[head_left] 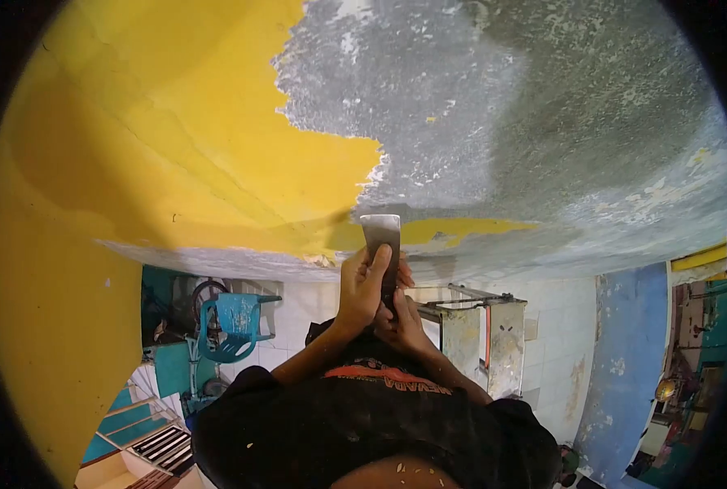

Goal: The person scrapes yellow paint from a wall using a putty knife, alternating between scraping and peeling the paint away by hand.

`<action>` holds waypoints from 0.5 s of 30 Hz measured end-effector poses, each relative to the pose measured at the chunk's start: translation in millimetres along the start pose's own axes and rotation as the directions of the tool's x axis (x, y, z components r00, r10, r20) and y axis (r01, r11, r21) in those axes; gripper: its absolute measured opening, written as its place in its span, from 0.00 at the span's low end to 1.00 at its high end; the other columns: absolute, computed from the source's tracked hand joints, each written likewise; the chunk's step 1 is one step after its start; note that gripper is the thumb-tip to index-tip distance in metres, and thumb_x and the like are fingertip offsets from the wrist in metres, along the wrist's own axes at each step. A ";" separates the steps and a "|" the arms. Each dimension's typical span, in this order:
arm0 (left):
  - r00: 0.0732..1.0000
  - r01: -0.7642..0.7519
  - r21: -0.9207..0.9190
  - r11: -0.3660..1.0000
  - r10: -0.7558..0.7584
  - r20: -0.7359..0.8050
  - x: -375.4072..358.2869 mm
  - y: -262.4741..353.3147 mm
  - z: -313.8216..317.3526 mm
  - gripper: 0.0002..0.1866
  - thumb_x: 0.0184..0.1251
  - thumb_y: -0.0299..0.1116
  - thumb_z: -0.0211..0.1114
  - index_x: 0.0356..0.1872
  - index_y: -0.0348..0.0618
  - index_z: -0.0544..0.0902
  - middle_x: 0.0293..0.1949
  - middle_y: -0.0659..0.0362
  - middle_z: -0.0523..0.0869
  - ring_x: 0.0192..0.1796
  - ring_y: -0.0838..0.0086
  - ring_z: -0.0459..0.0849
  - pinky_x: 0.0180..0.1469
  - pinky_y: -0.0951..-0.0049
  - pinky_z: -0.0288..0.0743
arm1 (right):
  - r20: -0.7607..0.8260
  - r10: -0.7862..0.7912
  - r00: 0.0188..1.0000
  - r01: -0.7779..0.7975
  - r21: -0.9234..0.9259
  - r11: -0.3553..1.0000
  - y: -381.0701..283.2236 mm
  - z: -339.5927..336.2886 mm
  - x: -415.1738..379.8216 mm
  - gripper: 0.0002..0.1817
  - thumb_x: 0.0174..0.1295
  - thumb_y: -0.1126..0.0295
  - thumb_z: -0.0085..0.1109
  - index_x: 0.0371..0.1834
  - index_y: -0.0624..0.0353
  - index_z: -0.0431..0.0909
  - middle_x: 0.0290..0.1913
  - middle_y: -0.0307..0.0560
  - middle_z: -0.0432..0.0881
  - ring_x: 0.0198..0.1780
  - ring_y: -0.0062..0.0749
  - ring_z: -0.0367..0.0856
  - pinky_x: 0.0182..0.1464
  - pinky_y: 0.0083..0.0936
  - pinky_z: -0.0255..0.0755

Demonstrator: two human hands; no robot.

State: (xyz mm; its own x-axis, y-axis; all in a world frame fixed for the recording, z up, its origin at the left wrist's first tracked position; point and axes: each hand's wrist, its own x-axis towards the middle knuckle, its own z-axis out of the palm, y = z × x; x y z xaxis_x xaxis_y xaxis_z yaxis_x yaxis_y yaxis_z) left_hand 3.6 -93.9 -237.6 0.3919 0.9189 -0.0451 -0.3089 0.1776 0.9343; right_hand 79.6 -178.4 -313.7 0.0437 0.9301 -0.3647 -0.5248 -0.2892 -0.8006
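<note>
So the left hand (pixel 361 287) is gripping the paint scraper (pixel 382 235) nearer its business end, right hand (pixel 402 324) is clutching lower, long axis pointing away toward the half-stripped wall (pixel 404 90).

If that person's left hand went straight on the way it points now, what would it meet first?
Most likely the wall, with the scraper in the left hand getting there ahead of the hand itself. The scraper may already be touching; depth is unclear here.
</note>
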 end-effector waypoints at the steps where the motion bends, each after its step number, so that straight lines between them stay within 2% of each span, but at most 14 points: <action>1: 0.999 -0.009 0.009 1.000 0.009 -0.041 5.6 -0.5 0.5 0.19 0.71 0.44 0.50 0.33 0.35 0.76 0.25 0.56 0.80 0.26 0.75 0.79 0.31 0.78 0.74 | 0.082 0.042 0.996 -0.050 0.094 0.994 -22.7 11.6 -3.5 0.26 0.67 0.42 0.33 0.21 0.51 0.59 0.13 0.32 0.55 0.11 0.18 0.49 0.13 0.17 0.43; 2: 0.996 -0.010 0.017 1.000 0.011 -0.085 9.4 1.1 2.2 0.21 0.70 0.46 0.50 0.33 0.34 0.77 0.25 0.56 0.80 0.26 0.75 0.79 0.30 0.77 0.73 | 0.163 0.083 0.983 -0.113 0.184 0.976 -36.5 18.7 -3.1 0.27 0.67 0.41 0.33 0.21 0.51 0.59 0.13 0.32 0.56 0.11 0.18 0.49 0.13 0.17 0.43; 3: 0.995 -0.094 0.032 0.995 0.095 -0.038 17.5 9.4 0.8 0.21 0.70 0.44 0.50 0.32 0.32 0.77 0.24 0.56 0.80 0.25 0.74 0.80 0.29 0.77 0.73 | 0.203 0.046 0.978 -0.098 0.251 0.963 -39.6 24.5 5.4 0.27 0.66 0.40 0.35 0.21 0.51 0.59 0.14 0.32 0.56 0.11 0.17 0.49 0.13 0.16 0.43; 4: 0.996 -0.082 0.039 0.996 0.083 -0.033 23.9 26.9 4.7 0.21 0.70 0.44 0.50 0.32 0.32 0.77 0.24 0.56 0.80 0.25 0.74 0.80 0.29 0.77 0.73 | 0.196 0.048 0.979 -0.100 0.264 0.959 -48.9 31.8 13.7 0.27 0.66 0.40 0.35 0.21 0.51 0.59 0.14 0.32 0.56 0.11 0.17 0.49 0.13 0.16 0.43; 6: 0.972 -0.229 -0.002 0.974 0.228 -0.048 27.4 61.3 17.1 0.19 0.71 0.42 0.51 0.34 0.31 0.76 0.23 0.55 0.80 0.24 0.73 0.80 0.27 0.77 0.73 | 0.369 -0.091 0.925 -0.024 0.296 0.955 -72.9 44.8 18.0 0.27 0.65 0.40 0.36 0.21 0.51 0.59 0.14 0.32 0.57 0.11 0.16 0.49 0.13 0.15 0.42; 9: 0.979 -0.206 0.002 0.979 0.206 0.006 23.6 80.8 19.4 0.18 0.71 0.40 0.49 0.36 0.31 0.76 0.25 0.54 0.81 0.24 0.73 0.81 0.29 0.77 0.75 | 0.371 -0.157 0.915 0.048 0.286 0.957 -86.3 55.3 9.8 0.26 0.65 0.40 0.37 0.22 0.51 0.60 0.15 0.33 0.58 0.12 0.16 0.50 0.13 0.14 0.43; 10: 0.976 -0.218 0.002 0.976 0.218 0.011 24.6 75.7 19.2 0.18 0.71 0.40 0.49 0.36 0.31 0.76 0.25 0.54 0.81 0.24 0.73 0.81 0.29 0.77 0.75 | 0.377 -0.167 0.911 0.058 0.283 0.957 -84.6 51.7 10.9 0.26 0.65 0.40 0.37 0.22 0.51 0.60 0.15 0.33 0.58 0.12 0.16 0.50 0.13 0.14 0.43; 12: 0.983 -0.183 0.001 0.983 0.183 -0.005 22.0 40.9 12.5 0.18 0.71 0.41 0.50 0.35 0.33 0.76 0.24 0.54 0.80 0.25 0.74 0.80 0.29 0.77 0.75 | 0.346 -0.066 0.936 -0.024 0.249 0.968 -61.0 30.7 13.9 0.26 0.65 0.40 0.36 0.23 0.52 0.60 0.16 0.32 0.58 0.13 0.16 0.52 0.14 0.14 0.44; 14: 0.996 -0.079 -0.001 0.997 0.079 -0.029 17.9 -5.5 0.0 0.18 0.71 0.41 0.50 0.35 0.33 0.75 0.24 0.55 0.80 0.25 0.76 0.79 0.30 0.77 0.74 | 0.371 -0.061 0.927 -0.040 0.259 0.965 -7.7 -5.2 28.2 0.27 0.66 0.40 0.34 0.23 0.52 0.60 0.16 0.32 0.58 0.14 0.16 0.53 0.15 0.15 0.44; 15: 0.999 -0.007 0.025 1.000 0.008 -0.044 12.5 -23.6 -5.8 0.17 0.72 0.41 0.49 0.35 0.35 0.75 0.24 0.57 0.80 0.26 0.77 0.79 0.31 0.78 0.73 | 0.289 -0.005 0.957 -0.039 0.148 0.988 16.3 -21.3 31.8 0.27 0.66 0.40 0.33 0.24 0.52 0.60 0.16 0.32 0.58 0.14 0.17 0.53 0.16 0.15 0.45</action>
State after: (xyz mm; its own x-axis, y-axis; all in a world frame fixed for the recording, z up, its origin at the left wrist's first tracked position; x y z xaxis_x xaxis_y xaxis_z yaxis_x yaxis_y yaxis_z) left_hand 10.8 -84.6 -262.3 0.3508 0.9350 -0.0527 -0.2903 0.1621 0.9431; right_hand 90.6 -158.4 -348.5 -0.2012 0.9573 -0.2078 -0.6459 -0.2891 -0.7066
